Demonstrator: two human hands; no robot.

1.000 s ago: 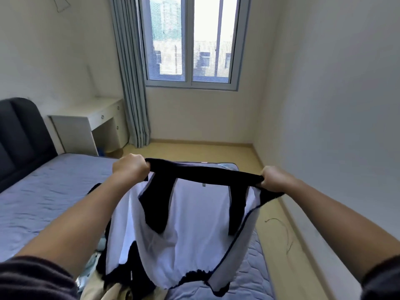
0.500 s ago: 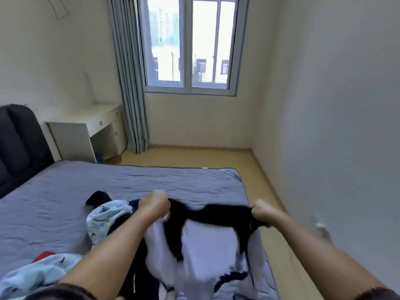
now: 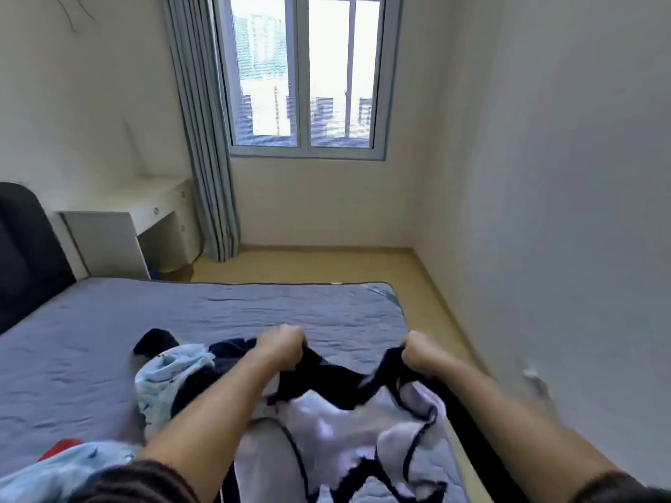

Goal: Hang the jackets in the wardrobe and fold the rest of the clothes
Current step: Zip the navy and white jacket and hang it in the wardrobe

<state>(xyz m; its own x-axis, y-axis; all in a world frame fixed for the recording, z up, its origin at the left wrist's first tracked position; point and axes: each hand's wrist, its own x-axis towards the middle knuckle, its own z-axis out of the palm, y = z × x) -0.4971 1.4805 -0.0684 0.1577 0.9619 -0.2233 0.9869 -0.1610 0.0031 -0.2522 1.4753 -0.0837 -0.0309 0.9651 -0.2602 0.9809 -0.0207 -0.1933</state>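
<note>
Both fists are closed on one garment. My left hand point(image 3: 281, 344) and my right hand point(image 3: 417, 352) each grip an end of the black band along the top edge of the white-and-black top point(image 3: 326, 426), with the fingers curled tight round the cloth.

That band sags between the fists and runs left to right across the lower middle of the frame. The top's length therefore runs from the hands toward the bottom edge, and its white body lies crumpled on the bed point(image 3: 254, 310). The cloth is blurred, so I cannot tell which face is up.

The right hand sits near the bed's right edge. The left is nearer the heap at lower left, which holds a light blue printed garment point(image 3: 170, 375), a dark piece point(image 3: 156, 341) above it and a scrap of red point(image 3: 60, 448).

I judge this one is for folding. Bare sheet lies above the hands in the frame, which is where I would spread it.

No wardrobe shows. The only storage in view is the white desk point(image 3: 145, 212) at centre left; its drawers look closed, so I cannot see what they hold.
</note>
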